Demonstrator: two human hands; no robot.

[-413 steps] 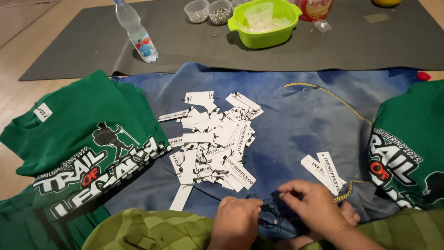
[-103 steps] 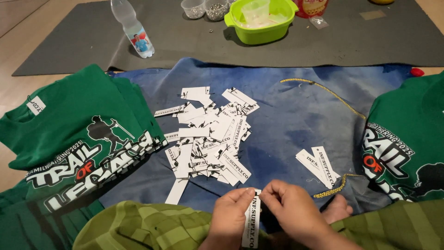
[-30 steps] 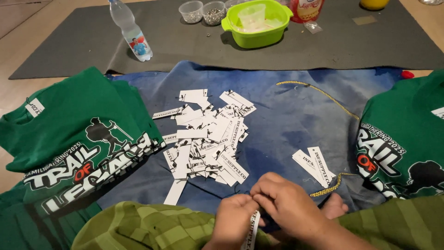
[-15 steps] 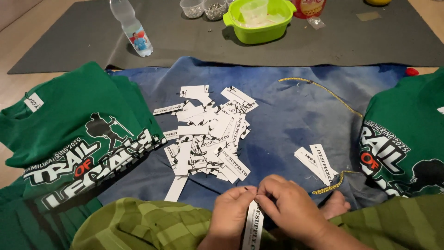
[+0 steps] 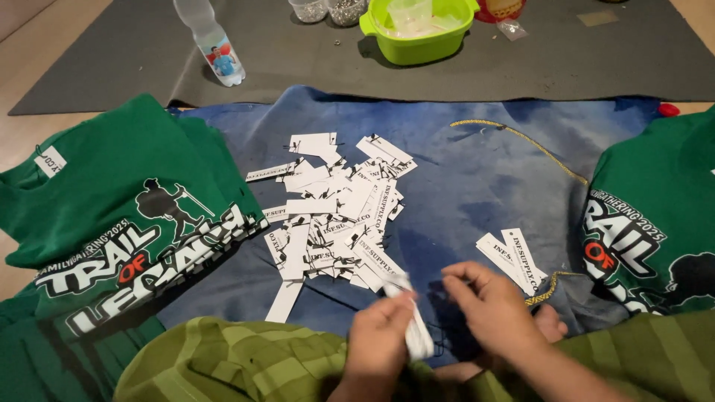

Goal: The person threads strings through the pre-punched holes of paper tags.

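A blue cloth [image 5: 462,171] lies spread over the floor and carries most of the items; behind it lies a dark grey mat [image 5: 521,67]. A stack of green printed shirts [image 5: 112,216] rests on the left edge of the cloth, and a second green shirt [image 5: 655,216] lies on its right edge. On the mat stand a lime-green bowl [image 5: 418,33] with handles, a clear plastic bottle [image 5: 211,41] lying tilted to its left, and two small clear cups [image 5: 328,9] just beside the bowl. A heap of white paper tags [image 5: 335,216] occupies the middle of the cloth, with two separate tags [image 5: 510,257] lying apart to the right. A yellow cord [image 5: 521,141] runs across the cloth toward the right shirt. At the near edge, over green checked fabric [image 5: 231,365], the left hand [image 5: 376,346] pinches one white tag [image 5: 413,324] between thumb and fingers; the tag is blurred and hangs just in front of the heap. The right hand [image 5: 495,313] is just beside it, fingers curled with thumb and forefinger drawn together near the tag; whether they grip anything cannot be told.
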